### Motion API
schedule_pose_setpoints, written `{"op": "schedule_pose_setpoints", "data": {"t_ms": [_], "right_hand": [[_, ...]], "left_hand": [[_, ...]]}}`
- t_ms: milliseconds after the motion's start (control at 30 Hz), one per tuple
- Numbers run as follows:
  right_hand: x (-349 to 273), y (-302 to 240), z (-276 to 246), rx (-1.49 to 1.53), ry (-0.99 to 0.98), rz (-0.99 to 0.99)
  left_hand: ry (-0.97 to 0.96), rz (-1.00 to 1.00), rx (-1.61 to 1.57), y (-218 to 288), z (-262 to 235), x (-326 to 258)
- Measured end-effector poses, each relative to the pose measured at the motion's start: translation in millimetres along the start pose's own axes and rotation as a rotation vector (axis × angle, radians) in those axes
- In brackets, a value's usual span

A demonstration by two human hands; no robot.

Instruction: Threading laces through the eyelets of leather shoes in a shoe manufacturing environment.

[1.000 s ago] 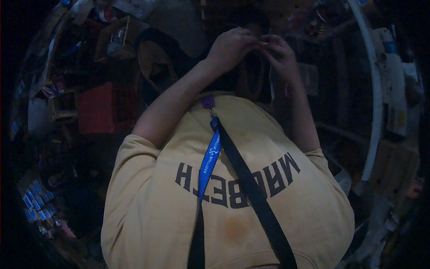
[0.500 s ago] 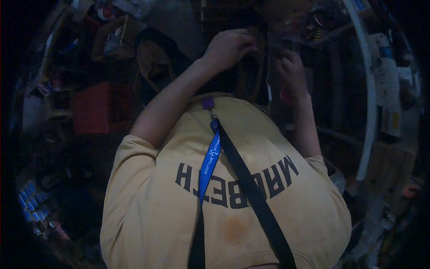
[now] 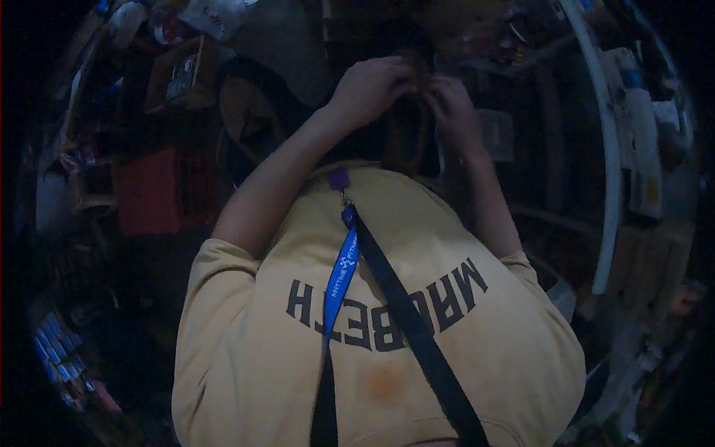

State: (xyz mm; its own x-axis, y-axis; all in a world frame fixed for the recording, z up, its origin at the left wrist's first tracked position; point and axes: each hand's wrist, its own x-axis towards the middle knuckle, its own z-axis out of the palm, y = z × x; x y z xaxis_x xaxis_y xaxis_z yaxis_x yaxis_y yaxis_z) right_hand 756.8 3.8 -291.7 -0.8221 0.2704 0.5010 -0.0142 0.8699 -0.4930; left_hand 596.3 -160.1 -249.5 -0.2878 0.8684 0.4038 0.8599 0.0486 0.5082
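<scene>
right hand [image 3: 453, 113] has moved inward toward left hand [image 3: 371, 88]; nearest, a lanyard [image 3: 342, 272] lies over a yellow shirt [image 3: 246, 357]; beyond, both hands curl their fingers, pinching or not i cannot tell, anything between them too dark to show its place, direction or long axis; farther left, a red crate [image 3: 153, 192]

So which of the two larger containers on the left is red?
The crate, lower of the two; the box above it, with small things inside, is brown.
</scene>
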Motion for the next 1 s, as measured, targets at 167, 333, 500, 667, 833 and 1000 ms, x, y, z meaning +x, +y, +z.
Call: {"op": "schedule_pose_setpoints", "data": {"t_ms": [167,333,500,667,833,1000], "right_hand": [[-27.9,34.9,-33.0,-0.115,-0.153,0.122],[-95.2,75.1,-45.7,-0.121,-0.070,0.291],[-151.9,82.2,-47.8,0.359,-0.121,0.775],[-209.3,133.5,-32.1,-0.058,-0.579,0.875],[-127.6,91.7,-29.4,-0.147,-0.263,0.602],[-3.6,-21.1,-32.2,-0.146,0.121,0.008]], "left_hand": [[0.012,-0.007,0.001,0.3,7.5,4.0],[-0.009,-0.059,-0.011,-11.5,-6.8,-4.3],[-0.045,-0.090,-0.025,-8.7,-6.2,-4.1],[-0.027,-0.071,-0.048,-12.1,-7.5,-4.5],[-0.048,-0.077,-0.048,-9.5,-7.8,-5.5],[-0.048,-0.110,-0.069,-12.6,-9.4,-11.6]]}}
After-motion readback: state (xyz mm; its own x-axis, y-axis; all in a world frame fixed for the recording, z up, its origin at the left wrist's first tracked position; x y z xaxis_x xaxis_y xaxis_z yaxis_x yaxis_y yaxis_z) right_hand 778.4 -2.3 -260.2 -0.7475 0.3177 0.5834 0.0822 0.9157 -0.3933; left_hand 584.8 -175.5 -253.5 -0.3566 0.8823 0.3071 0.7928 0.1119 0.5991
